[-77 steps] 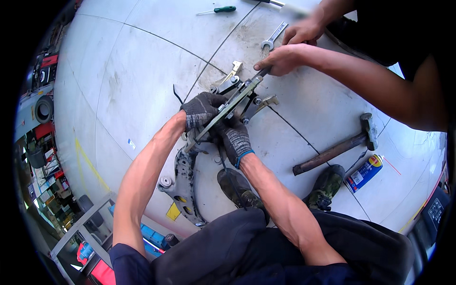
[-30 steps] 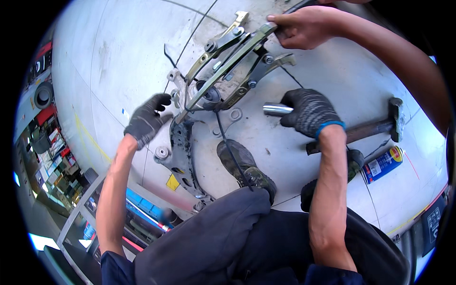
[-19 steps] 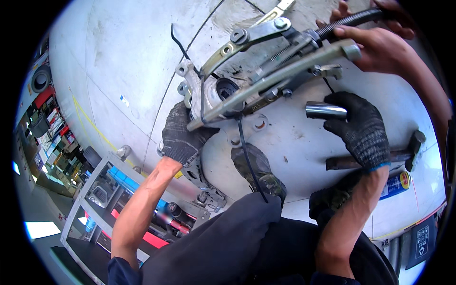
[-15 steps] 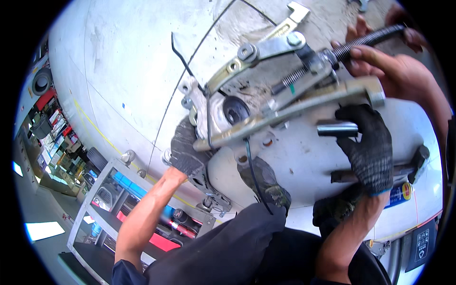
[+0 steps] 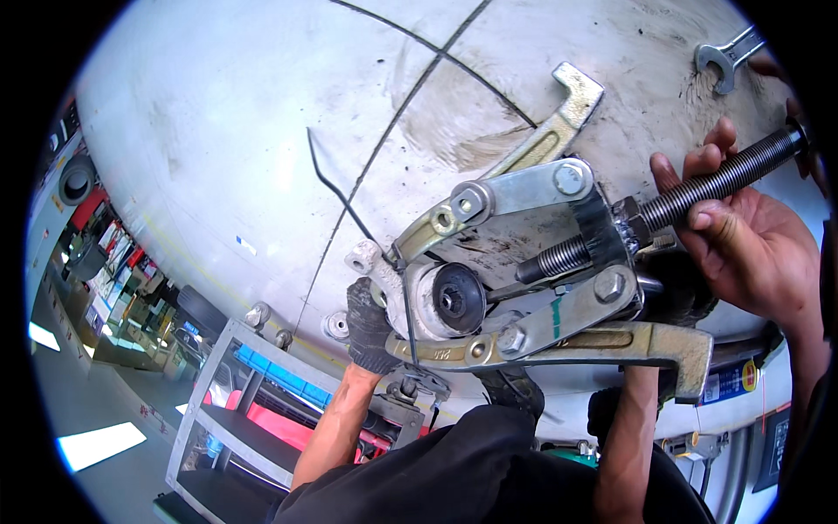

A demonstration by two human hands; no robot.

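Note:
A large jaw puller (image 5: pixel 602 345), with long hooked arms and bolted links, lies around a cast metal bracket (image 5: pixel 417 306) that has a round black rubber bushing (image 5: pixel 458 299). Black zip ties bind the puller's jaws at the bracket. My left hand (image 5: pixel 371 327), in a dark knit glove, grips the bracket's left side, its fingertips partly hidden behind it. My right hand (image 5: pixel 685 284), gloved too, is behind the puller's lower link and hooked arm. Its fingers are mostly hidden. Another person's bare hand (image 5: pixel 755 244) holds the puller's threaded screw (image 5: pixel 711 185); more fingers show at the screw's outer end.
An open-ended wrench (image 5: pixel 729 59) lies on the pale floor at upper right. At lower left stands a grey tool cart (image 5: pixel 240 428) with shelves. A blue can (image 5: pixel 724 384) is beyond my right forearm. Tyres (image 5: pixel 78 181) and shelving stand far left.
The puller and bracket appear lower in view, the screw now more fully seen. My right hand, which held a shiny metal cylinder, has gone behind the puller. The other person's hand stays on the screw.

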